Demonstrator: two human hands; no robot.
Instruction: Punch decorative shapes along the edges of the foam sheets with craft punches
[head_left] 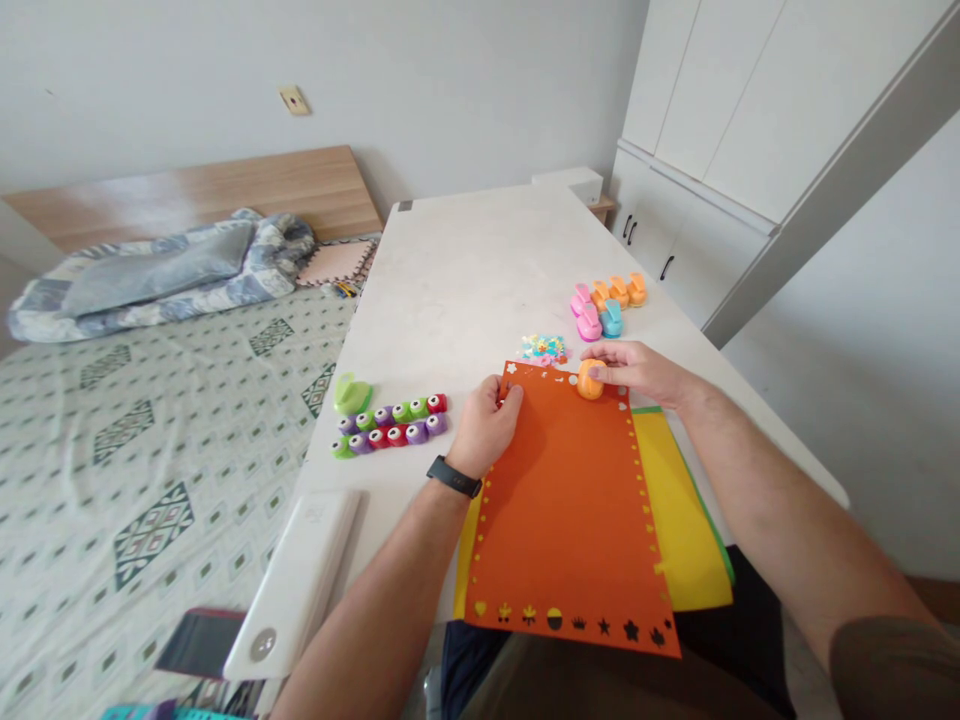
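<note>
An orange sheet of paper [566,500], its edges punched with small shapes, lies over yellow sheets [675,520] and sticks out past the table's near edge. My left hand [487,425] pinches its upper left edge between thumb and fingers. At the upper right corner, my right hand [634,370] grips an orange craft punch [590,380] that sits on the sheet's top edge. Whether the punch is pressed down cannot be made out. Just beyond the sheet is a small heap of colourful paper cut-outs [544,348].
Pink, orange and blue craft punches [589,320] stand at the right. Several small punches [397,435] form two rows at the left, beside a larger green one [352,393]. A long white device [300,580] lies along the table's left edge, with a bed [187,420] beyond.
</note>
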